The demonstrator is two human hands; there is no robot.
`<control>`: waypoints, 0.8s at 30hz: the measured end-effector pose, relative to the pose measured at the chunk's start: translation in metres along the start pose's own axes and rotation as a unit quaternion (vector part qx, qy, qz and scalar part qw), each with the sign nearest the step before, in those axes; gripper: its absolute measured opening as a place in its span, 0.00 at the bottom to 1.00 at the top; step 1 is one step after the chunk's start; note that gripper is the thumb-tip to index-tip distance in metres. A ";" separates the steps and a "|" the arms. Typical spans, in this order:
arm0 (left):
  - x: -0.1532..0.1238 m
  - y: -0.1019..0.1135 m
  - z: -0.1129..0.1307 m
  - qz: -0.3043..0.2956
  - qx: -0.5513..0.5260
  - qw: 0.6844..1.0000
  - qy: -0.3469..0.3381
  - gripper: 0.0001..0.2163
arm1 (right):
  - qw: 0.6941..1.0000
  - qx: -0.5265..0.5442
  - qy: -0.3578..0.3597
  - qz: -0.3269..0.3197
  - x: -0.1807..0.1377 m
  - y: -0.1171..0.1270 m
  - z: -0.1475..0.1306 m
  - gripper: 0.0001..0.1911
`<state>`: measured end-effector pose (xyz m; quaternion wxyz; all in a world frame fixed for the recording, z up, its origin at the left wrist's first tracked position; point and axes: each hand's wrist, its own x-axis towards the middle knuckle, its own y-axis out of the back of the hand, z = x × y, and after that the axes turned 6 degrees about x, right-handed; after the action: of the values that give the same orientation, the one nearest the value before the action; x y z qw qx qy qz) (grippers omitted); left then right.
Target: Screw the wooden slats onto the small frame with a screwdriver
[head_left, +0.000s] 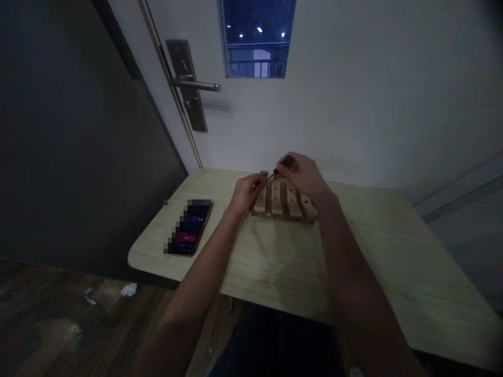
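A screwdriver [288,161] with a black handle is gripped in my right hand [304,175], its thin shaft slanting down to the left. The tip meets the fingers of my left hand [247,191], which are closed by the leftmost of several light wooden blocks [277,201]. What those fingers pinch is too small and dark to make out. The blocks have dark holes and stand in a row on a brown base [271,214], which rests on the table. My right hand and wrist cover part of the base's right side.
A phone [190,228] with a lit screen, partly pixelated, lies left of my forearm on the pale wooden table [377,262]. Behind the table rises a white door [353,94] with a metal handle [200,85] and a window [257,39]. White scraps [129,289] are on the floor.
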<state>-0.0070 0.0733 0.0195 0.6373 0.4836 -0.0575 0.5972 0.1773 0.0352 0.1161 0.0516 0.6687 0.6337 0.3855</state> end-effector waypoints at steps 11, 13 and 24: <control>0.002 0.000 0.005 0.013 -0.037 0.999 0.009 0.05 | 0.998 0.021 0.047 0.022 0.002 -0.002 0.007 0.08; 0.002 -0.001 0.005 0.020 -0.050 0.998 0.015 0.06 | 0.998 0.030 0.058 0.013 0.002 -0.004 0.007 0.09; 0.002 -0.002 0.003 0.020 -0.068 0.997 0.020 0.07 | 0.998 -0.002 0.064 -0.019 0.002 -0.008 0.009 0.05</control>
<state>-0.0033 0.0728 0.0219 0.6578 0.4253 -0.0948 0.6143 0.1758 0.0419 0.1065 0.0196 0.6304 0.6474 0.4279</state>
